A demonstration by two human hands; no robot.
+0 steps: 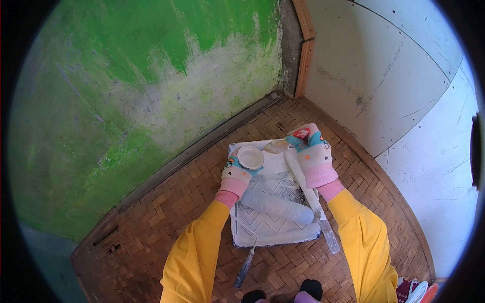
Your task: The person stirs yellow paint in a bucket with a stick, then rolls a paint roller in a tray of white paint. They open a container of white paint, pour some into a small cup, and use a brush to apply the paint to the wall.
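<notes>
My left hand (238, 170), in a white and pink patterned glove, grips a small round white tub (250, 157) with pale stuff inside. My right hand (313, 156), in a matching glove, is closed on a paintbrush (277, 146); red shows at its handle and its pale tip points left over the tray. Both hands are above a paint tray (275, 238) coated in white paint. A paint roller (278, 206) lies across the tray, its handle (245, 270) sticking out toward me. Beside my right hand, a long white-coated tool (298, 171) rests along the tray's right side.
A woven bamboo floor (172, 217) surrounds the tray. The wall at left (151, 76) has patchy green paint, and pale boards (369, 70) form the right wall. My feet (310, 289) are close to the tray's front. Red and white items (417, 291) sit at lower right.
</notes>
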